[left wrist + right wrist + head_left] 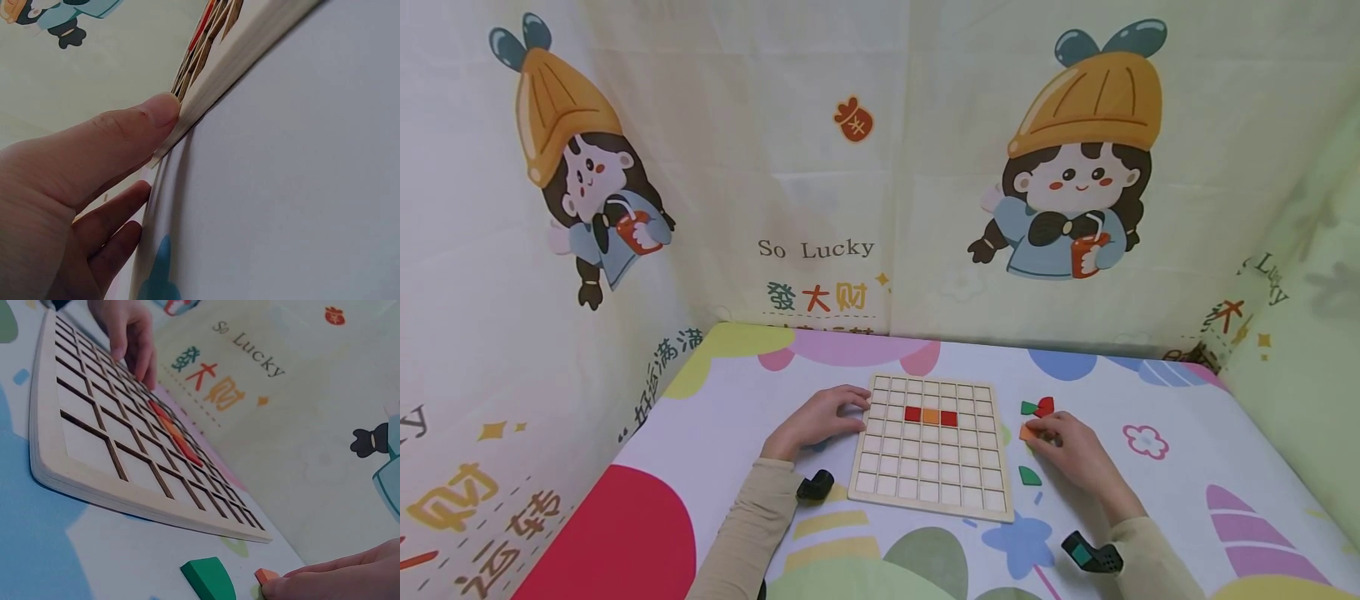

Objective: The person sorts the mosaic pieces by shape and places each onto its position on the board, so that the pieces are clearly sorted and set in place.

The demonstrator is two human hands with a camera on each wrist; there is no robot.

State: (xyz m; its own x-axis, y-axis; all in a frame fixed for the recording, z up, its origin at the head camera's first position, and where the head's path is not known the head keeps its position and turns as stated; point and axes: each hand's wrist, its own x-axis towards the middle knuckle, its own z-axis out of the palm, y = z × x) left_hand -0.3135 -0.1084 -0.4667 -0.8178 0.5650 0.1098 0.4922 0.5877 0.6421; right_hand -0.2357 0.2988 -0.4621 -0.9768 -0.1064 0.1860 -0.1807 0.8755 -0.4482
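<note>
The person sat at the table with a pale wooden grid board (931, 446) between both hands, three of its cells filled in a row: a red square tile (913, 413), an orange square tile (931, 415) and another red one.

The step in hand looked to be picking the small orange tile (1028, 432) off the patterned tablecloth (1150, 492) just right of the board. To do it well, I judged the fingertips should catch the thin tile by its edges and lift it level, while the other hand kept the board from sliding.

The right hand (1070, 452) lay low on the cloth, fingers bent down, their tips touching the orange tile; whether they had truly pinched it I could not tell. A green curved piece (209, 579) lay close beside it, and a red and green cluster (1037, 407) just beyond.

The left hand (817, 419) rested at the board's left edge, fingers loosely extended, the thumb (134, 128) pressed against the rim.
</note>
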